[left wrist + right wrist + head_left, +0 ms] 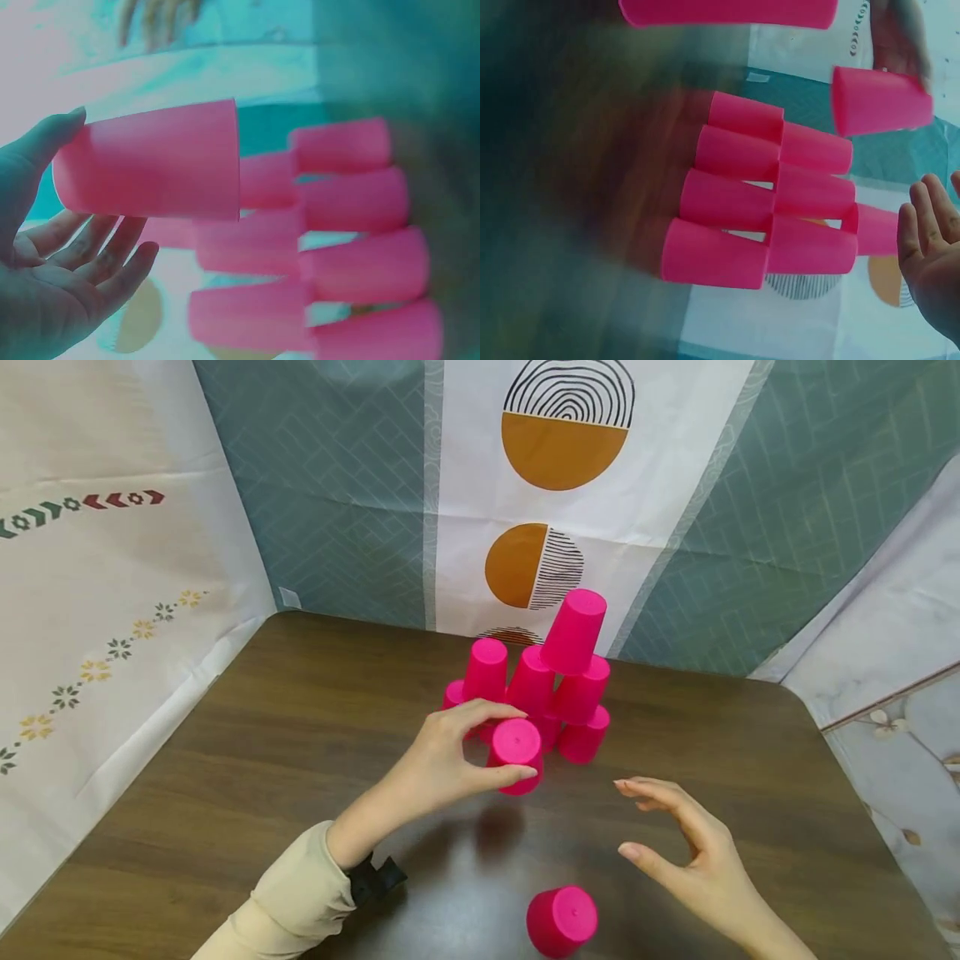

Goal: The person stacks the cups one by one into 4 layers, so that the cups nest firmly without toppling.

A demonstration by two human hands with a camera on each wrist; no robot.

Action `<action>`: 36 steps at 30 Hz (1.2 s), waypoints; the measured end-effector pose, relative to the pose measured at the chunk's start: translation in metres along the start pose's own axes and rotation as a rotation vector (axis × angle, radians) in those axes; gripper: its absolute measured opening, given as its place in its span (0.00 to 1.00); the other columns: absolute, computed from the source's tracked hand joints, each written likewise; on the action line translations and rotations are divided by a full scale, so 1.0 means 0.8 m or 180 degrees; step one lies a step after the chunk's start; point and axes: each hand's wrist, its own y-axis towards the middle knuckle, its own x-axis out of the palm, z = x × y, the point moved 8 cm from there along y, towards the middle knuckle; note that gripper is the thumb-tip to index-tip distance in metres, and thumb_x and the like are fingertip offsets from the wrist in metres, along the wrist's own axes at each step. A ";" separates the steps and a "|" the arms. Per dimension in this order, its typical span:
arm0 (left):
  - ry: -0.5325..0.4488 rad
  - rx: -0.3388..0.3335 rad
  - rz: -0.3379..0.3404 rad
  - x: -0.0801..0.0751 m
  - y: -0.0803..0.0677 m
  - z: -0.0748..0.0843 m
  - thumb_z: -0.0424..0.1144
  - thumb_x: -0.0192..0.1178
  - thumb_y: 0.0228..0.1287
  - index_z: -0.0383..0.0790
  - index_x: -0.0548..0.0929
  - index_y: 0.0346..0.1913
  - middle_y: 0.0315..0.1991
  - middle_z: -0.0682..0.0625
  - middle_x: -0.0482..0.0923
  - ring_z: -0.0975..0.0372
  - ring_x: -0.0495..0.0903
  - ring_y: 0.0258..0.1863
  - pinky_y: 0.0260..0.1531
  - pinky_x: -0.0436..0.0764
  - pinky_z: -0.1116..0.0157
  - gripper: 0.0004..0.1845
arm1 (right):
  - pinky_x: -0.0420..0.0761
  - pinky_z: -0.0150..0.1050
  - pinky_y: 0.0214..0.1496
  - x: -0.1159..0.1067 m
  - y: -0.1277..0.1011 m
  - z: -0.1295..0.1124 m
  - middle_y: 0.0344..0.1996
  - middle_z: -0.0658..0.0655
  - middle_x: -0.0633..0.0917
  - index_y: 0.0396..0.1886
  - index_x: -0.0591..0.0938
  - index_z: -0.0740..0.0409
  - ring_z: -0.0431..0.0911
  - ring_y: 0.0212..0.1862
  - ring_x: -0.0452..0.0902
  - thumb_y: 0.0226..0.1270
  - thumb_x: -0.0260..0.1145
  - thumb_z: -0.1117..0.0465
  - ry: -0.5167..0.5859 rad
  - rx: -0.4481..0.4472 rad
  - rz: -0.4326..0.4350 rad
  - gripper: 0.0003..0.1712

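The left hand (442, 760) pinches an upturned pink cup (516, 755) just before the cup pyramid (551, 685), seemingly above the table (225, 777). The right hand (693, 852) hovers empty, fingers spread, near a lone cup (562, 920).

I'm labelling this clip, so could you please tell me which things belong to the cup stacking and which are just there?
In use:
- held cup, gripped by the left hand
- cup pyramid
- loose cup near the right hand

Just there:
- table
- patterned cloths behind
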 end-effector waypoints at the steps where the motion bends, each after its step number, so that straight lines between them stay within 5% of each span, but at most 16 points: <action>1: 0.0003 0.0030 0.0085 -0.010 0.003 0.004 0.42 0.75 0.43 0.44 0.80 0.50 0.44 0.56 0.80 0.67 0.79 0.40 0.39 0.81 0.66 0.26 | 0.69 0.28 0.55 0.002 -0.002 -0.003 0.54 0.61 0.77 0.54 0.70 0.78 0.44 0.57 0.71 0.47 0.72 0.74 -0.0022 -0.0010 0.0007 0.33; 9: 0.0336 0.0252 0.0811 -0.080 0.026 0.024 0.41 0.75 0.43 0.42 0.81 0.48 0.42 0.57 0.80 0.68 0.79 0.38 0.38 0.80 0.69 0.25 | 0.67 0.25 0.60 0.042 -0.036 -0.009 0.56 0.60 0.75 0.55 0.71 0.74 0.43 0.59 0.70 0.48 0.75 0.66 -0.0285 -0.0097 -0.0326 0.35; 14: 0.0368 0.0310 0.1098 -0.106 0.047 0.021 0.42 0.74 0.45 0.41 0.81 0.48 0.39 0.56 0.81 0.68 0.79 0.37 0.38 0.80 0.69 0.24 | 0.64 0.23 0.62 0.067 -0.068 0.005 0.59 0.57 0.73 0.59 0.71 0.67 0.42 0.61 0.68 0.49 0.76 0.57 -0.0588 -0.0052 -0.0708 0.39; 25: -0.0069 -0.0287 0.0895 -0.100 0.098 -0.020 0.47 0.70 0.50 0.45 0.80 0.51 0.42 0.54 0.81 0.64 0.78 0.41 0.42 0.79 0.67 0.24 | 0.77 0.38 0.53 0.103 -0.087 0.019 0.65 0.57 0.67 0.65 0.67 0.63 0.44 0.65 0.64 0.58 0.68 0.53 -0.0463 0.0058 -0.1423 0.37; 36: -0.0202 -0.0733 0.0571 -0.081 0.141 -0.049 0.50 0.68 0.51 0.49 0.79 0.53 0.43 0.54 0.80 0.58 0.78 0.41 0.37 0.81 0.63 0.24 | 0.78 0.35 0.51 0.098 -0.084 0.021 0.59 0.56 0.73 0.64 0.68 0.63 0.44 0.59 0.71 0.57 0.70 0.59 -0.0482 0.0201 -0.1221 0.36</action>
